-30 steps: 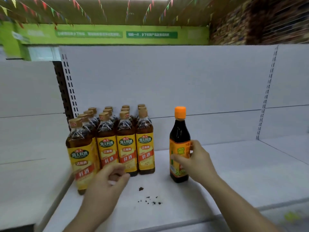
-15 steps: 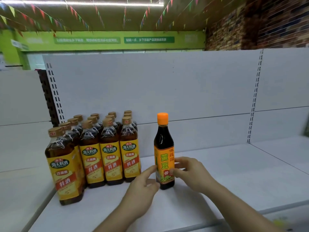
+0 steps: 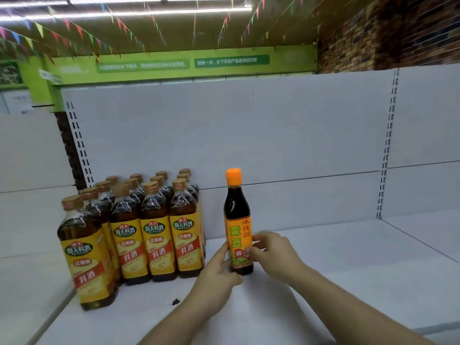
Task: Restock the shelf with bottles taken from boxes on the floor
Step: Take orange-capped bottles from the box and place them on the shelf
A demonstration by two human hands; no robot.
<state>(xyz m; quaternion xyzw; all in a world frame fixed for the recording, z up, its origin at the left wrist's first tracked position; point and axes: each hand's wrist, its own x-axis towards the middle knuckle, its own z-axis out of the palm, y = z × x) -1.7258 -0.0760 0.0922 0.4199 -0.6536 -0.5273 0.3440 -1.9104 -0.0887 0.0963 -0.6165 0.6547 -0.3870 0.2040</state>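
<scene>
Head view: gripping bottle (image 3: 236,220) low on its body with left hand (image 3: 219,272) and right hand (image 3: 271,255), fingers curled round; probably glass, heavy, slick, breakable; best held there

Thirteen brown-capped bottles (image 3: 154,235), one orange-capped bottle (image 3: 236,210) and two hands (image 3: 219,272)

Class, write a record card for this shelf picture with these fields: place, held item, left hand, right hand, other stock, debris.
place: white shop shelf
held item: dark bottle, orange cap, upright on the shelf
left hand: touches the dark bottle's lower left side
right hand: fingers curled round its label from the right
other stock: yellow-label bottles, upright in rows, left of the dark bottle and apart from it
debris: dark crumbs on the shelf, in front of the rows
</scene>
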